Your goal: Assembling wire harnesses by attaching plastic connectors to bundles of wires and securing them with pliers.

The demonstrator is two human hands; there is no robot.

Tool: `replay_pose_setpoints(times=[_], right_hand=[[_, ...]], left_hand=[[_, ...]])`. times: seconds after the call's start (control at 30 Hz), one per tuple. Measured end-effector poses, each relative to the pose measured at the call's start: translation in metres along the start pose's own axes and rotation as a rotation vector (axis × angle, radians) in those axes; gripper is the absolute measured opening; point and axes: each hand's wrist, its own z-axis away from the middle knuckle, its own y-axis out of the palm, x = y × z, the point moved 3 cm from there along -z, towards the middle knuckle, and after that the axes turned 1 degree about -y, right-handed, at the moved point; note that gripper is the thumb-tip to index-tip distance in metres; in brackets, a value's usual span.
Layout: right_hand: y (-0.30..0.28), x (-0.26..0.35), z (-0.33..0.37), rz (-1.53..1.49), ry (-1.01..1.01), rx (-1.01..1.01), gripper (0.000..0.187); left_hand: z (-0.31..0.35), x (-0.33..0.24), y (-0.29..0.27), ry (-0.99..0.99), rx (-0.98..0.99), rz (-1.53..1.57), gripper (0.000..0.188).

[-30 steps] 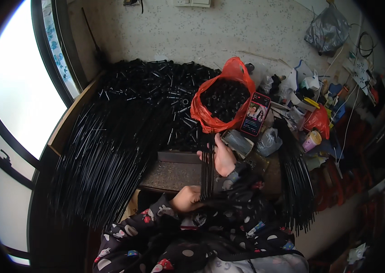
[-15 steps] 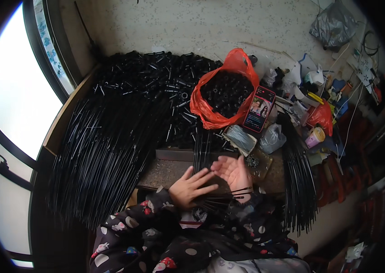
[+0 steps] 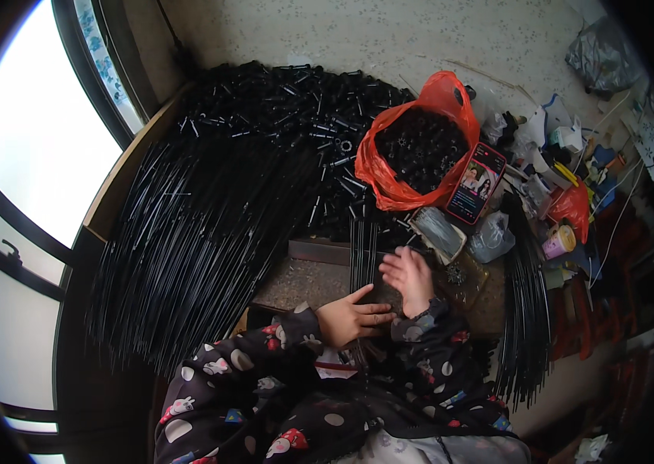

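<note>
A small bundle of thin black rods (image 3: 363, 251) runs from the work surface toward my lap, over a low dark metal bar. Across the near part of the bundle lies my left hand (image 3: 354, 319), its fingers stretched out and the index finger apart from the rest. My right hand (image 3: 410, 278) is lifted just right of the rods, fingers extended, with nothing visible in it. The rods' near ends drop below my left hand and are partly hidden. Behind them spreads a heap of short black tubular parts (image 3: 288, 104).
A large sheaf of long black rods (image 3: 187, 263) covers the left side. An open red plastic bag (image 3: 373, 172) holds small black parts. Beside it are a phone (image 3: 475, 184), a box of thin pieces (image 3: 437, 232), and a grey plastic bag (image 3: 491, 237). More rods (image 3: 524, 309) hang at right.
My right hand has turned from palm up to upright. Rods that lay across its wrist no longer show there. My left hand's fingers point more to the right. The whole view has shifted.
</note>
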Motion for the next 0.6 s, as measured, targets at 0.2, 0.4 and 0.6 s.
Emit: replay_pose_setpoints(times=[0.2, 0.4, 0.6], right_hand=[[0.021, -0.027, -0.005, -0.202, 0.416, 0.382, 0.050], [0.027, 0.018, 0.056, 0.105, -0.334, 0.746, 0.052], [0.033, 0.044, 0.112, 0.562, -0.600, 0.508, 0.018]], left_hand=[[0.006, 0.004, 0.013, 0.145, 0.045, 0.110, 0.038], [-0.002, 0.010, -0.006, -0.115, -0.098, 0.441, 0.042], [0.000, 0.006, -0.012, -0.151, -0.154, 0.560, 0.044]])
